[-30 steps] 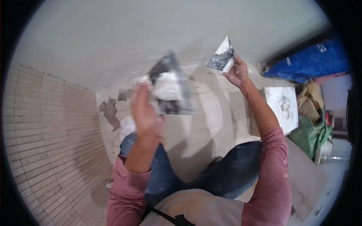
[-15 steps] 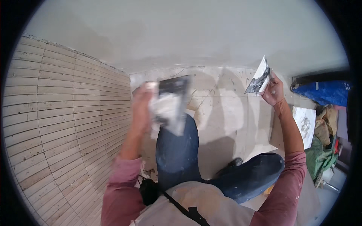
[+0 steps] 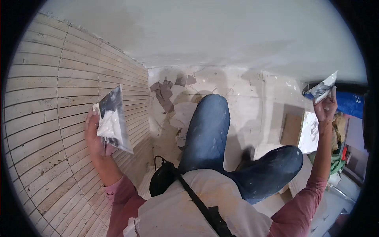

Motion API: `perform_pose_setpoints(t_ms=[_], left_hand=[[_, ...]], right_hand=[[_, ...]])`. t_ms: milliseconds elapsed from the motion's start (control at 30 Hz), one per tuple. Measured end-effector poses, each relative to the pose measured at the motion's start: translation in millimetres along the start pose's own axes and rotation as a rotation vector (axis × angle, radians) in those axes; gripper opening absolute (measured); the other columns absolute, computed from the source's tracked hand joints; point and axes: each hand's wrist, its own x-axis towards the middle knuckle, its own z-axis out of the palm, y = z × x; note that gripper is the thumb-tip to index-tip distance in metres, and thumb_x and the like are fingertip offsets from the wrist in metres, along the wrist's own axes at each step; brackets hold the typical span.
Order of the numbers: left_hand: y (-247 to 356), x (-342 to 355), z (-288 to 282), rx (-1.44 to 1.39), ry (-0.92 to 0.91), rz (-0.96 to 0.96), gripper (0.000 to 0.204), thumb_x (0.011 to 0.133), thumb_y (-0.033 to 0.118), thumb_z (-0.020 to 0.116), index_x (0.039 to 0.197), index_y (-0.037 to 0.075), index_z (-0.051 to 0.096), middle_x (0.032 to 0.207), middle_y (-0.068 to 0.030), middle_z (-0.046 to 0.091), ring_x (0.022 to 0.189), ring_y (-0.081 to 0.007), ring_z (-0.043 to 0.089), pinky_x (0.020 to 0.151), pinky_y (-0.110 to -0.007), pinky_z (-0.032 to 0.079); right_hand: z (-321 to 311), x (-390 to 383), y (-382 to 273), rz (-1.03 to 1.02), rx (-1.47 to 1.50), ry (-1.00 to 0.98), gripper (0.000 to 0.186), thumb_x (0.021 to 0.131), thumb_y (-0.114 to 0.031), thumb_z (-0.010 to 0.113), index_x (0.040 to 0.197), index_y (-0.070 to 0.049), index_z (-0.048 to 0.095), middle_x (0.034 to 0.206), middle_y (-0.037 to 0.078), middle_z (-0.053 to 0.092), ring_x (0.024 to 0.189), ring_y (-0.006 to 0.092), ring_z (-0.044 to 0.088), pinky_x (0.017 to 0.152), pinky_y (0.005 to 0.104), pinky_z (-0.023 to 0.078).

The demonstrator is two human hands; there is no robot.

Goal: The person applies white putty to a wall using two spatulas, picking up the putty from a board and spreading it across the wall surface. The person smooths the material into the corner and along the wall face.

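Note:
My left hand [image 3: 96, 132] is closed round a wide flat metal putty knife [image 3: 124, 132], held out at the left in front of the slatted wall. A thick lump of white putty [image 3: 109, 123] sits on its blade. Far to the right, my right hand [image 3: 326, 106] grips a second putty knife [image 3: 323, 87] from beneath. That blade is tilted close to the plain wall [image 3: 252, 35] and carries smears of white. The handles of both tools are mostly hidden by my fingers.
A slatted tile wall [image 3: 47, 106] rises on the left. Torn brown scraps [image 3: 162, 94] lie on the pale floor [image 3: 237, 98] by the corner. At the right stand a white-faced box [image 3: 308, 132], blue sheeting [image 3: 349, 103] and green cloth [image 3: 338, 164]. A black bag [image 3: 162, 179] hangs at my waist.
My left hand has swung left with its loaded putty knife. My right hand has moved farther right with the other one. My bent knees have shifted right, uncovering the brown scraps.

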Motion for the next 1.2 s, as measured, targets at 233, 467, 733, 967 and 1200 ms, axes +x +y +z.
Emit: perform_pose_setpoints(t_ms=[233,467,733,967,1200], left_hand=[[-7,2,-7,-0.072,0.068,-0.072,0.044,0.104,0.031,0.058,0.136,0.001,0.060,0.126,-0.0101,0.069,0.112,-0.0232,0.066,0.098,-0.035,0.052],[44,-48,22,0.243,0.339,-0.060,0.054,0.105,0.036,0.052,0.147,0.003,0.051,0.143,-0.0122,0.059,0.132,-0.0267,0.055,0.113,-0.041,0.042],[97,-95,-68,0.666,-0.198,0.262,0.063,0.102,0.039,0.056,0.149,-0.003,0.049,0.149,-0.0176,0.053,0.140,-0.0290,0.048,0.121,-0.041,0.031],[88,-75,-64,0.572,-0.447,0.388,0.063,0.101,0.039,0.059,0.149,0.001,0.049,0.151,-0.0137,0.051,0.141,-0.0270,0.045,0.120,-0.039,0.029],[96,-56,-106,0.263,0.213,-0.009,0.067,0.100,0.038,0.059,0.155,0.001,0.044,0.155,-0.0108,0.049,0.145,-0.0248,0.043,0.122,-0.039,0.026]], right_hand=[[-92,-75,-11,-0.175,0.238,0.177,0.032,0.105,-0.030,0.055,0.123,-0.008,0.070,0.123,0.012,0.073,0.114,0.0273,0.069,0.104,0.0438,0.052],[-179,-42,94,-0.221,0.243,0.478,0.038,0.103,-0.037,0.054,0.131,-0.013,0.064,0.129,0.008,0.070,0.119,0.0274,0.067,0.094,0.0470,0.055],[-225,56,254,0.018,0.287,0.694,0.039,0.108,-0.035,0.043,0.136,-0.011,0.056,0.129,0.011,0.068,0.113,0.0301,0.069,0.089,0.0505,0.058],[-265,120,294,0.148,0.324,0.775,0.038,0.110,-0.037,0.046,0.136,-0.010,0.053,0.130,0.011,0.064,0.116,0.0289,0.064,0.092,0.0479,0.060],[-274,179,301,0.167,0.147,0.873,0.033,0.108,-0.022,0.051,0.133,0.000,0.048,0.126,0.020,0.055,0.102,0.0366,0.063,0.079,0.0532,0.066]])
